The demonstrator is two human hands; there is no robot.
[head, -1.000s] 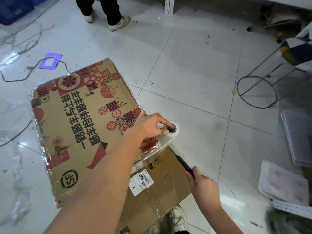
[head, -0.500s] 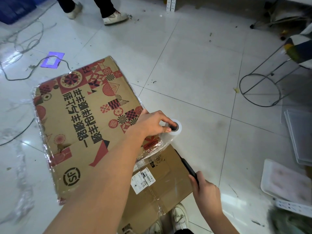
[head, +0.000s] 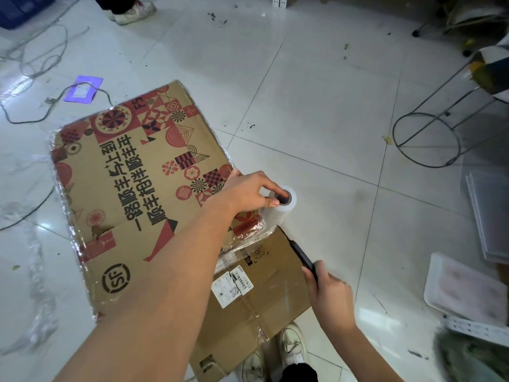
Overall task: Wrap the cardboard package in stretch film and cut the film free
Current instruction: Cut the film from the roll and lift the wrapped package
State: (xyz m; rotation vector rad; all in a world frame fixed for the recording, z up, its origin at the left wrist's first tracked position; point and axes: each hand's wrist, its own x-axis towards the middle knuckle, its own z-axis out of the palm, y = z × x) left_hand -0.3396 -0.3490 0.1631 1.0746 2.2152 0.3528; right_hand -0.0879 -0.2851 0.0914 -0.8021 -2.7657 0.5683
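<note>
- Tiled floor [head: 316,106], pale and glossy, scuffed with dark specks; loose grey cables [head: 33,64] strewn at far left, a purple card [head: 82,88] lying among them.
- Cardboard package [head: 132,194] lying flat on floor at centre-left, printed face up: red and black patterns, upside-down characters, round logo near the close corner. Clear wrap visible along left, near and right edges, crinkled and shiny.
- Second, plain flattened carton [head: 264,296] partly under the package at lower right, white shipping label [head: 232,288] on it.
- Wire stand [head: 427,139] at right, ring base on floor, legs rising toward upper right.
- Pale flat trays [head: 462,288] at right edge, one lying near lower right, others stacked above it.
- Crumpled scrap film [head: 35,285] on floor at left, beside the package.
- Left hand [head: 248,193] reaching across the package's right edge, fingers and thumb curled round top end of stretch film roll [head: 278,210], fingertips at the dark core opening.
- Roll standing tilted just beside the package's right edge, film from it bunched against that corner.
- Right hand [head: 329,292] low at right, clenched round a dark handle [head: 303,257] angled up toward the roll; whether handle joins roll hidden by the carton edge.
- Wearer's pale shoes [head: 292,346] at bottom centre, touching the plain carton's near edge.
- Another person's shoes [head: 132,12] at top left, well apart from the package.
</note>
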